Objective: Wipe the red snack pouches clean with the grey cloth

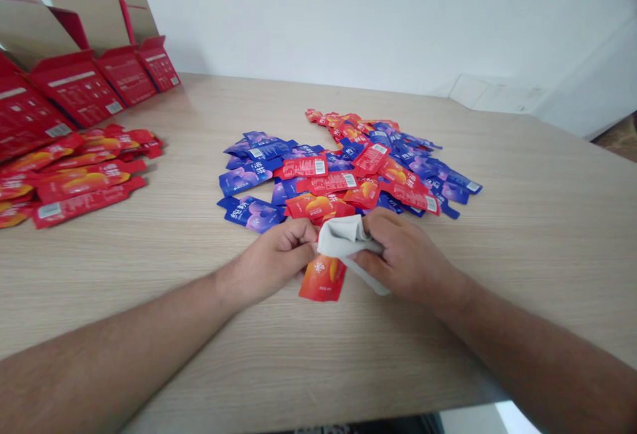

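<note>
left edge: open red cartons [77, 89] in a row on the wooden tabletop [522, 255]
beside cartons: loose heap of red sachets [84, 178]
left hand [279, 255]: fingers curled, clamped on grey cloth [346, 238]
under hands: orange sachet [323, 277], flat on tabletop, partly beneath cloth
centre, ahead of hands: mixed pile of blue and red sachets [338, 168]
right hand [405, 255]: clamped on same cloth, close to left hand
</note>
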The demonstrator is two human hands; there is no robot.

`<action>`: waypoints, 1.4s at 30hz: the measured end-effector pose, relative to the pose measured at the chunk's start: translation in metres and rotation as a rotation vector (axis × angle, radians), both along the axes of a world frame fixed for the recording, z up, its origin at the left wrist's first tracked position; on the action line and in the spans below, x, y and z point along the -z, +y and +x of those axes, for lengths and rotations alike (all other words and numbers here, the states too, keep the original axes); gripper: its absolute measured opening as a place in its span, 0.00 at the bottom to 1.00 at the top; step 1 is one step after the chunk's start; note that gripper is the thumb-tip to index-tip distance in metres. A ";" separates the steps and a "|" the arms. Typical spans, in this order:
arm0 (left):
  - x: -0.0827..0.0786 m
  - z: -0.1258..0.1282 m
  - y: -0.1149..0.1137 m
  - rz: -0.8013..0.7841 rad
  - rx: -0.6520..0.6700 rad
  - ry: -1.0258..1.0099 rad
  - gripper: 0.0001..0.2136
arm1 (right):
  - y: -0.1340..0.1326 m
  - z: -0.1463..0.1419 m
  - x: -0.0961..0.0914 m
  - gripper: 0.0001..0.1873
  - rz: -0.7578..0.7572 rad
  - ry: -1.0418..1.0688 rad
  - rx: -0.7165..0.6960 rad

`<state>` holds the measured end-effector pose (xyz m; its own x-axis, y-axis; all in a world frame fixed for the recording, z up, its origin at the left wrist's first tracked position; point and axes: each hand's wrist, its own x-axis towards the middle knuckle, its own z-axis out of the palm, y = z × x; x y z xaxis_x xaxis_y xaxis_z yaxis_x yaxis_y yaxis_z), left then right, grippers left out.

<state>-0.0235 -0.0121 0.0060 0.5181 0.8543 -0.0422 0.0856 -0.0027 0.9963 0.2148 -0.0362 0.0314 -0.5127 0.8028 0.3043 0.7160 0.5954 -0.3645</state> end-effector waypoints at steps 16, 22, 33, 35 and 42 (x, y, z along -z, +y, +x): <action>0.003 0.000 0.000 0.036 -0.034 0.036 0.08 | -0.008 -0.008 0.003 0.04 -0.063 -0.073 -0.269; 0.001 0.001 0.000 0.026 -0.050 -0.017 0.08 | -0.006 -0.006 0.002 0.06 -0.042 0.006 -0.078; 0.000 0.000 0.000 0.045 -0.041 0.010 0.10 | -0.007 -0.006 0.003 0.06 -0.019 0.011 -0.078; 0.001 0.000 0.000 0.041 -0.055 0.006 0.10 | -0.006 -0.005 0.003 0.06 -0.023 0.022 -0.084; 0.000 0.001 -0.001 0.033 -0.057 0.021 0.09 | -0.009 -0.008 0.002 0.05 -0.077 -0.056 -0.210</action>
<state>-0.0230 -0.0133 0.0062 0.4675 0.8837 -0.0238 0.1071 -0.0298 0.9938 0.2065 -0.0449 0.0292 -0.6851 0.6967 0.2125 0.6001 0.7052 -0.3775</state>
